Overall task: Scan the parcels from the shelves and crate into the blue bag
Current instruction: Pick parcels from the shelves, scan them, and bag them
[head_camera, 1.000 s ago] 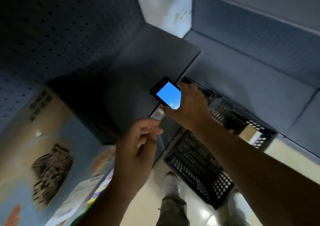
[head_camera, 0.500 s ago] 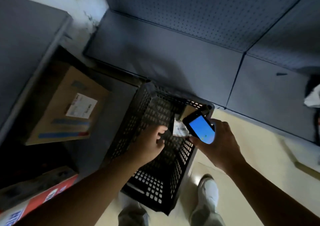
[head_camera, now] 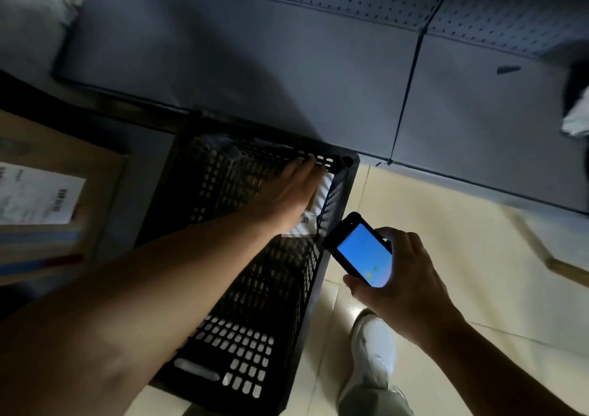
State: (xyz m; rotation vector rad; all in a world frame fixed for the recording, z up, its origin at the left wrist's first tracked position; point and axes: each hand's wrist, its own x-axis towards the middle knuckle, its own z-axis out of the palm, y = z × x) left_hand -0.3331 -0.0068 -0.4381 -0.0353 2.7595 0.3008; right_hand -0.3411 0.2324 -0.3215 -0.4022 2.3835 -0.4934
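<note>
Your left hand [head_camera: 287, 192] lies, fingers stretched out, on the white parcel [head_camera: 325, 189] in the black crate's [head_camera: 242, 380] 1 o'clock corner. At 4 o'clock from it, your right hand [head_camera: 404, 282] grips the blue-lit scanner [head_camera: 360, 253].

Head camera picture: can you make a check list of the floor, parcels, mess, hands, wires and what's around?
Surface: pale tiled floor, crate stands on it.
Job's things: black crate; white parcel in its far corner; phone, screen lit blue; blue bag not seen.
Clutter: nothing seen.
Hands: left hand on the parcel, grip hidden; right hand holds the phone.
Cables: nothing seen.
Surroundings: grey shelves; labelled cardboard box at left; white shoe.
</note>
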